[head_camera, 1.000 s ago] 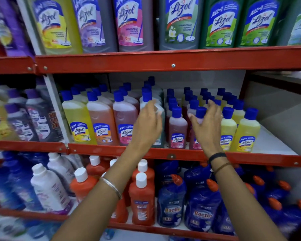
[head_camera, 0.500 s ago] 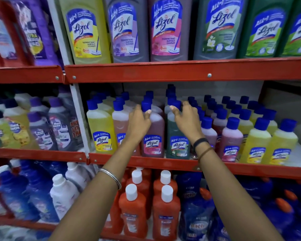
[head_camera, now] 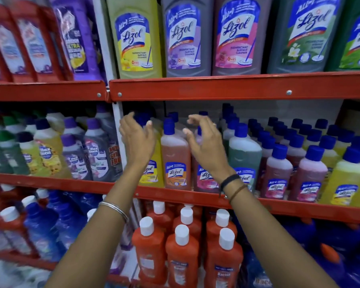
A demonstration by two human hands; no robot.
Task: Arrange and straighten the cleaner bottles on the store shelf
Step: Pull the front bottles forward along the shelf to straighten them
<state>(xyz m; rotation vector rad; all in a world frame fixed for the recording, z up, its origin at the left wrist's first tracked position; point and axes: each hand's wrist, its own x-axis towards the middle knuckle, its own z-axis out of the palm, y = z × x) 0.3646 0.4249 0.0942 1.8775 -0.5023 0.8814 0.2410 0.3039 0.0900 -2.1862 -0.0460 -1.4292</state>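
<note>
Rows of small Lizol cleaner bottles with blue caps stand on the middle red shelf (head_camera: 175,195). An orange-brown bottle (head_camera: 175,156) stands at the front between my two hands. My left hand (head_camera: 138,140) is open in front of a yellow bottle (head_camera: 154,173) that it mostly hides. My right hand (head_camera: 206,144) is open with curled fingers in front of a pink bottle (head_camera: 205,179), just right of the orange-brown one. Neither hand grips anything. A green bottle (head_camera: 244,156) stands to the right.
Large Lizol bottles (head_camera: 183,36) fill the top shelf. Orange bottles with white caps (head_camera: 182,254) and blue Bactin bottles stand on the lower shelf. Max Kleen bottles (head_camera: 75,156) fill the left bay past a white upright (head_camera: 117,129). Pink and yellow bottles (head_camera: 348,175) continue right.
Both hands have lifted off the bottle caps and opened, and have shifted left along the shelf. The camera has moved closer and to the left.
</note>
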